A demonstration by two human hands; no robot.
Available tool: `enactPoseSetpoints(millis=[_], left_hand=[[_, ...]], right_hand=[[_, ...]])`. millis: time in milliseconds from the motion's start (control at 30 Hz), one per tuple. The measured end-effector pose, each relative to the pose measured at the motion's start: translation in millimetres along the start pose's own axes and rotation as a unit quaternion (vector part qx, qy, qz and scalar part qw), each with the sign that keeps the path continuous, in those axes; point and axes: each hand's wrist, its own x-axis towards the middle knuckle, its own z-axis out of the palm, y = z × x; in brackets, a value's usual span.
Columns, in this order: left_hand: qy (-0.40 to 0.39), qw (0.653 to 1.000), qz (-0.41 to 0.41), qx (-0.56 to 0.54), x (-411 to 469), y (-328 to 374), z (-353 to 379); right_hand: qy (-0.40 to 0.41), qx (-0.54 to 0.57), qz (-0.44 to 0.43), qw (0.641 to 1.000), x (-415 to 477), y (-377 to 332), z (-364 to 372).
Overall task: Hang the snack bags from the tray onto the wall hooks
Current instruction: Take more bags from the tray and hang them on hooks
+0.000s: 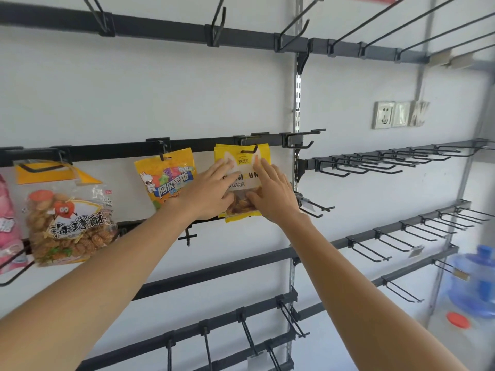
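At the far left a pink bag (pixel 6 223) hangs partly out of view, and just beside it is a clear bag of biscuits (pixel 69 223) with a yellow header. Next along the same black rail (pixel 107 151) hangs a yellow candy bag (pixel 163 180) with a cartoon rabbit on it. The left hand (pixel 211 190) reaches up across the lower corner of that bag. It lies flat, fingers straight, on the left half of a yellow snack bag (pixel 242 180). This bag hangs from a wall hook (pixel 250 151) on the rail, with the hook passing through its top, and the edges of more bags like it show just behind. The right hand (pixel 272 195) rests on the bag's right half in the same way, fingers straight and spread, thumb near the clear window at the bottom. Neither hand curls around anything. Further right, rows of bare hooks (pixel 361 167) stick out from the rails, with wall sockets (pixel 385 115) above them. A blue water jug (pixel 479 279) stands at the lower right.
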Motion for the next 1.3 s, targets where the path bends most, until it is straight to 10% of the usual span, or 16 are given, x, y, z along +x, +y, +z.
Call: enactPoseSetpoints(millis=[633,1300], left_hand=[[-0.060,0.996,0.014,-0.063,-119.6,13.3,-39.9],[-0.214,0.967,-0.127,-0.045,-332.1,30.5,-58.3]], right_hand=[[-0.150,-0.007,0.129,0.980,-113.8,-80.2,-39.1],[-0.292,0.052,0.055,0.953,-248.9,-186.2,-16.0]])
